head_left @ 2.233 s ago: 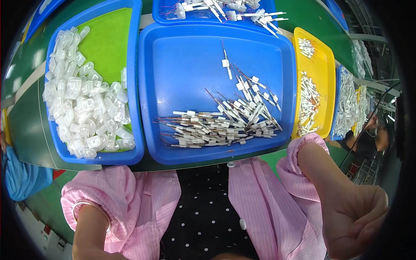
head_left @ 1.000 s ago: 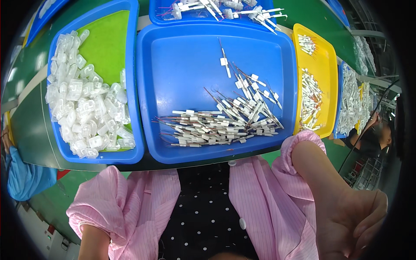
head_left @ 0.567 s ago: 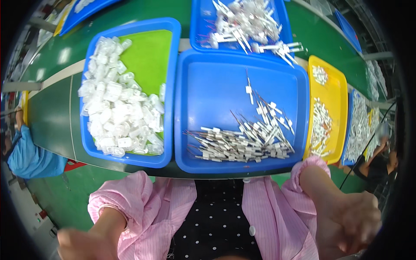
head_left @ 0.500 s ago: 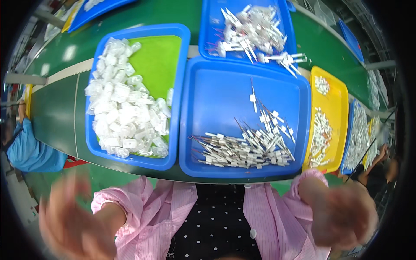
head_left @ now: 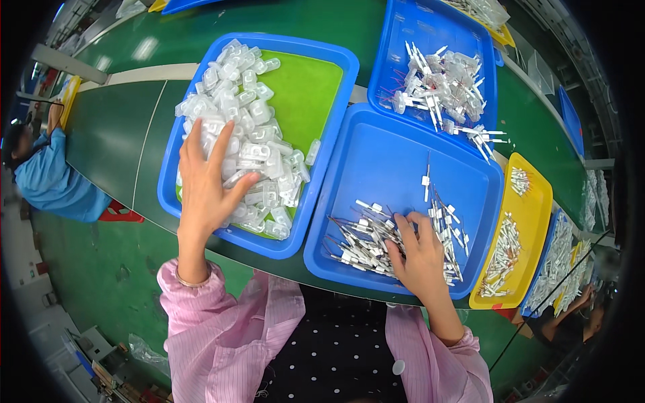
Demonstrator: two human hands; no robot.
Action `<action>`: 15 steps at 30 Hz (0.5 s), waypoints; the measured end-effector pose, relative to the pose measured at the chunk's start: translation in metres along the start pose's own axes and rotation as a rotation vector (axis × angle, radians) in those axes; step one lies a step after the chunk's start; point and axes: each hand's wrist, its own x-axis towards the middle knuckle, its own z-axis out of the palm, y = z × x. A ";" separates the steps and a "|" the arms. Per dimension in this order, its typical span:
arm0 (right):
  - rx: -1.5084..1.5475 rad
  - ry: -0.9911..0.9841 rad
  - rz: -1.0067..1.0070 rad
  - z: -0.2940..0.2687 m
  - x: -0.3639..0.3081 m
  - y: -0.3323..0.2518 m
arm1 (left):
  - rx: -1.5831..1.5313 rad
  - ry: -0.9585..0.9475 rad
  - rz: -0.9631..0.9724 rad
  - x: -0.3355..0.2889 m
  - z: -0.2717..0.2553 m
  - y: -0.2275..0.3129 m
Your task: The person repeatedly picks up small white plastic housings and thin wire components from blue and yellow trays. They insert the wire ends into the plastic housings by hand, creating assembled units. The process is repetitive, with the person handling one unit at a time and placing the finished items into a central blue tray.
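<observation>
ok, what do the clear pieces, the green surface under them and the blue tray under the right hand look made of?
Clear pieces: likely moulded plastic; translucent, with glossy highlights.
Green surface: matte-looking, even colour; paper, foam or plastic, can't tell.
Blue tray: probably moulded plastic; smooth, slight sheen, one colour throughout, rounded corners.

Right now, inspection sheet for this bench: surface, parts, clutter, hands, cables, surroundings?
Surface: green table, partly covered.
Parts: clear plastic pieces heaped in left blue tray; white parts with thin leads in middle blue tray.
Clutter: mixed heap in upper blue tray, some overhanging its rim; small white parts in yellow tray.
Hands: left hand spread over clear plastic pieces; right hand among leaded parts, grip unclear.
Cables: thin dark line at lower right, cable or rod unclear.
Surroundings: blue-clad person at left, another person at right.
</observation>
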 end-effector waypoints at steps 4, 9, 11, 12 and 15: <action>0.015 0.008 -0.028 0.004 -0.001 0.001 | 0.088 0.082 0.112 0.022 0.004 0.006; 0.063 0.060 -0.040 0.007 -0.002 0.005 | 0.188 0.193 0.336 0.062 0.023 0.022; 0.082 0.071 -0.033 0.005 -0.002 0.004 | 0.239 0.175 0.339 0.077 0.035 0.028; 0.095 0.080 -0.031 0.004 -0.001 0.004 | 0.269 0.168 0.341 0.083 0.039 0.030; 0.112 0.077 -0.006 -0.007 0.000 0.003 | 0.284 0.116 0.396 0.092 0.040 0.034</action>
